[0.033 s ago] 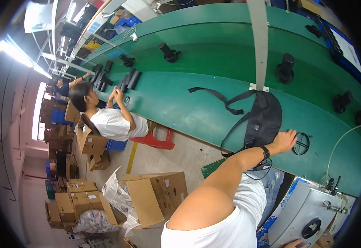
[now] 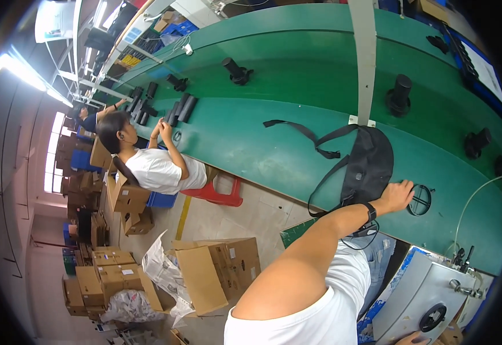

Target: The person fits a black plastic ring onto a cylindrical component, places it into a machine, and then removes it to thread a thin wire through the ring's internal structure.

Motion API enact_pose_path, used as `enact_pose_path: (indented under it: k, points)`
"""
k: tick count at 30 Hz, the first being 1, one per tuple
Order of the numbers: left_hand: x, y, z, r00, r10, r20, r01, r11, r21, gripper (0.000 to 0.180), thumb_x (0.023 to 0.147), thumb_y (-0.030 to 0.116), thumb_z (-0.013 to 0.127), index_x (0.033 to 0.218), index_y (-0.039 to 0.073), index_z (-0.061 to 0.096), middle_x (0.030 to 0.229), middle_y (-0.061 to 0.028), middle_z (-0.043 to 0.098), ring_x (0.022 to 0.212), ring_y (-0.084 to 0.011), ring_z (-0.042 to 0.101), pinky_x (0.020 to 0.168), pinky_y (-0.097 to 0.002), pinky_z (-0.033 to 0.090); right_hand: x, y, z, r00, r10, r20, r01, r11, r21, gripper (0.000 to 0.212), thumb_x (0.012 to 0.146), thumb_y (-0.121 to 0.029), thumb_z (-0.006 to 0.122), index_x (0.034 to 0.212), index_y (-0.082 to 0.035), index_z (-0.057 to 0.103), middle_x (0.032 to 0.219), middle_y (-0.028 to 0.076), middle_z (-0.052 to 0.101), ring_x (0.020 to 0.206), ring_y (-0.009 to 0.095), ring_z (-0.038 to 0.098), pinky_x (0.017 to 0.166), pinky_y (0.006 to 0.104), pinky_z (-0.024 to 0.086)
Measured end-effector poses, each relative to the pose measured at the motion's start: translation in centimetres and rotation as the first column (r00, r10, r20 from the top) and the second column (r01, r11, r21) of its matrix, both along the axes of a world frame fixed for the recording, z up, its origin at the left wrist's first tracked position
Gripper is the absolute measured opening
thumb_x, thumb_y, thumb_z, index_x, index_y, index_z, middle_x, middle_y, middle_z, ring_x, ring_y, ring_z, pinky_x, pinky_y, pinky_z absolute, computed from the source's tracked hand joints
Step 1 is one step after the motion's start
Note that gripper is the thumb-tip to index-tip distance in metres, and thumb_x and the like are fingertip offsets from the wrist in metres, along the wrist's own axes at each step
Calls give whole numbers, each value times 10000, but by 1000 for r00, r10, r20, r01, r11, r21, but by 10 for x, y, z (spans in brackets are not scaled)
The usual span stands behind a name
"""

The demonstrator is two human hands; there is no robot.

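Left hand (image 2: pixel 397 196), right hand (image 2: pixel 414 338): grip cannot be told. Long green tabletop (image 2: pixel 234 144) is leaving bare room left of black fabric bag (image 2: pixel 370 164). Left forearm (image 2: pixel 343 223) is crossing near edge, fingers (image 2: pixel 405 188) curling beside black round crossbarred ring (image 2: pixel 420 200).

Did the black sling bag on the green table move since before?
No, the black sling bag lies in the same spot beside the upright pale post.
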State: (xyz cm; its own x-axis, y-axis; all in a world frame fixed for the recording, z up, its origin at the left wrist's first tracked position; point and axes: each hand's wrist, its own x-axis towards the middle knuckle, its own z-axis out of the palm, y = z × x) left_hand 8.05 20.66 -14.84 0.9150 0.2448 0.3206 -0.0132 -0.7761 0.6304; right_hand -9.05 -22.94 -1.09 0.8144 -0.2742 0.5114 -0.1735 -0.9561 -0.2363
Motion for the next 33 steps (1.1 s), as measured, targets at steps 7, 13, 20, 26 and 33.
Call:
enact_pose_path:
  k: [7,13,20,26,33]
  points:
    - [-3,-1,4,1000,-13,4,13,1000,4,219,921,237,546,940,25,496,804,-173,578,633,-356,628,553,-452,504,14,-37,-32,943,330,49,-328,944,-31,442,924,-245,563,1198,101,546,1160,339,563,1054,479,526,963,525,396]
    - [-5,9,4,1000,3,-5,-3,1000,18,224,919,243,551,940,26,498,813,-168,579,635,-354,631,547,-448,504,11,-4,-15,972,201,-119,-203,979,-6,429,940,-258,544,1204,80,552,1158,321,573,1025,484,538,965,528,403]
    - [6,-25,11,988,-77,-132,75,997,-17,239,916,270,547,981,42,517,845,-182,608,672,-363,651,566,-457,521,-28,-85,-57,987,158,-26,-159,984,-73,396,970,-228,583,1261,41,577,1235,208,620,1116,285,607,966,328,467]
    - [-5,8,-2,996,-7,-90,41,924,380,253,915,389,523,886,151,601,756,-78,617,526,-303,608,407,-447,462,-22,44,-3,961,-53,-273,121,963,242,458,893,-90,576,1334,25,527,1373,182,543,1288,304,497,1093,374,352]
    - [1,13,-4,995,-60,-76,69,990,120,244,963,318,507,996,101,612,867,-112,678,761,-348,650,625,-458,487,-48,78,20,982,-86,-170,133,947,294,433,839,-67,594,1267,-4,577,1349,177,551,1300,339,475,1097,390,344]
